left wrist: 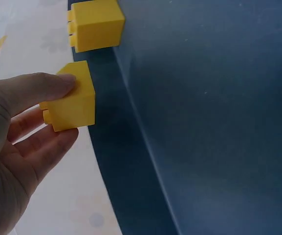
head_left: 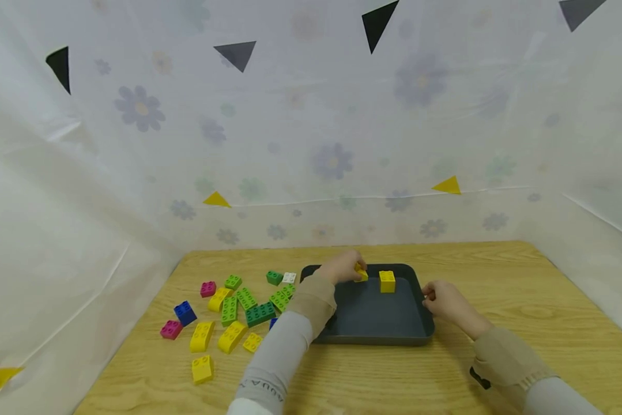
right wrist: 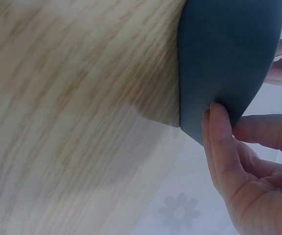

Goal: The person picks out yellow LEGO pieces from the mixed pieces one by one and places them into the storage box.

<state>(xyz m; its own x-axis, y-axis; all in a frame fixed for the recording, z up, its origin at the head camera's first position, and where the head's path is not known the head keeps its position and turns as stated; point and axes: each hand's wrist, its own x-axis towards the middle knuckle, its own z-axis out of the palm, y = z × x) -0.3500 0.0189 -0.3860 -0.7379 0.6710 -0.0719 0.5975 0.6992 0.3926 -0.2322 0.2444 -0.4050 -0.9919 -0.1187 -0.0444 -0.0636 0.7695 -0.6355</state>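
My left hand (head_left: 340, 267) reaches over the back of a dark grey tray (head_left: 378, 320). Between thumb and fingers it pinches a yellow building brick (left wrist: 75, 105), its studs turned toward the palm in the left wrist view. Inside the tray, a second yellow brick (head_left: 387, 282) sits near the back wall, a little to the right of the held one. At the tray's right side my right hand (head_left: 448, 302) grips the rim. The right wrist view shows its fingers (right wrist: 220, 129) against the outer wall and the thumb at the edge.
Left of the tray, several loose bricks lie on the wooden table (head_left: 497, 288): yellow curved bricks (head_left: 202, 336), green bricks (head_left: 260, 313), pink bricks (head_left: 171, 329), a blue brick (head_left: 185, 313) and a white brick (head_left: 289, 278). A flowered curtain (head_left: 300, 173) hangs behind the table.
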